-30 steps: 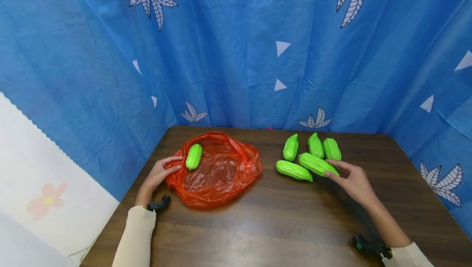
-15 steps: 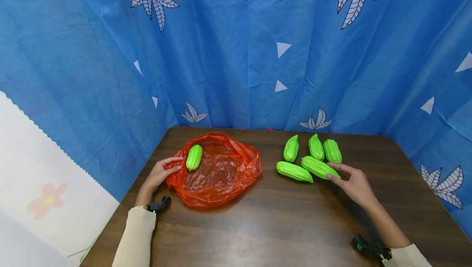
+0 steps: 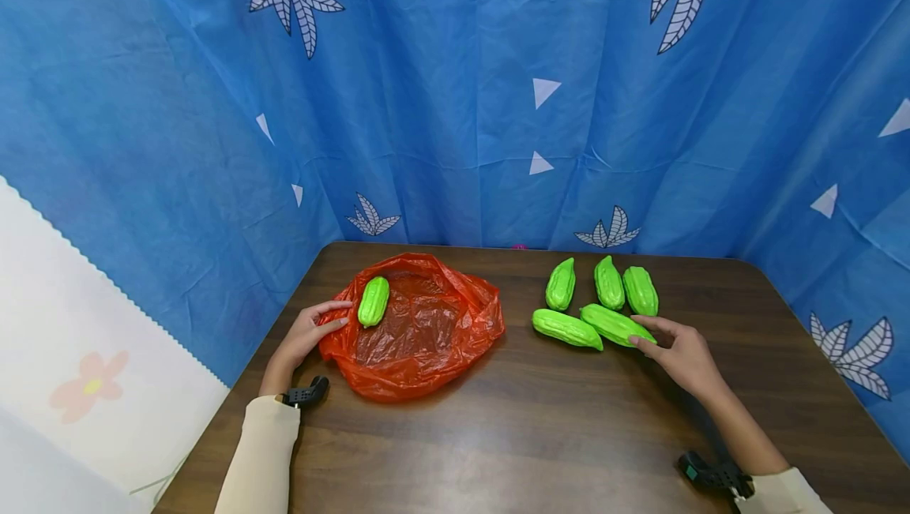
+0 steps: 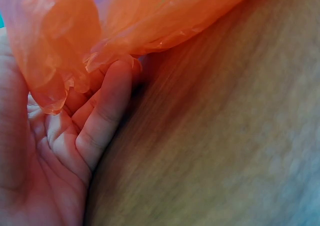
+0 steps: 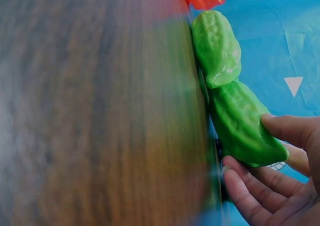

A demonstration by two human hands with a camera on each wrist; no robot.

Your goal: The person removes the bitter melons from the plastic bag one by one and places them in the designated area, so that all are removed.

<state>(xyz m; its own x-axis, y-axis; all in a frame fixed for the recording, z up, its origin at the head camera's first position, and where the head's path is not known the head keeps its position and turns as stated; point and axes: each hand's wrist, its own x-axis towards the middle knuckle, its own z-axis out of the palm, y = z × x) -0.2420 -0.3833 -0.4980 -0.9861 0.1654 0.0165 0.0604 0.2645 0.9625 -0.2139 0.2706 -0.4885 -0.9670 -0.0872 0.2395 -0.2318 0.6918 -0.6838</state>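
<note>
With thumb and fingers, my right hand [image 3: 678, 352] holds one end of a green, ridged bitter melon [image 3: 613, 324], low at the tabletop. In the right wrist view, the held bitter melon [image 5: 242, 123] has its far end against another bitter melon [image 5: 216, 46]. That neighbour [image 3: 566, 329] lies just left of it in the head view. My left hand [image 3: 304, 338] grips the left rim of a red plastic bag [image 3: 455, 356], spread open on the table. Inside the bag, near that hand, rests one bitter melon [image 3: 373, 302]. Bag film [image 4: 60, 41] covers some left fingertips in the left wrist view.
Behind the held one, three more bitter melons stand in a loose row: left [image 3: 561, 285], middle [image 3: 608, 283] and right [image 3: 641, 290]. The brown wooden table [image 3: 498, 451] ends at a blue patterned curtain [image 3: 441, 103] at the back and sides.
My right hand has brought the bitter melon slightly down and to the right, close against its neighbour. My left hand and the bag have stayed in place.
</note>
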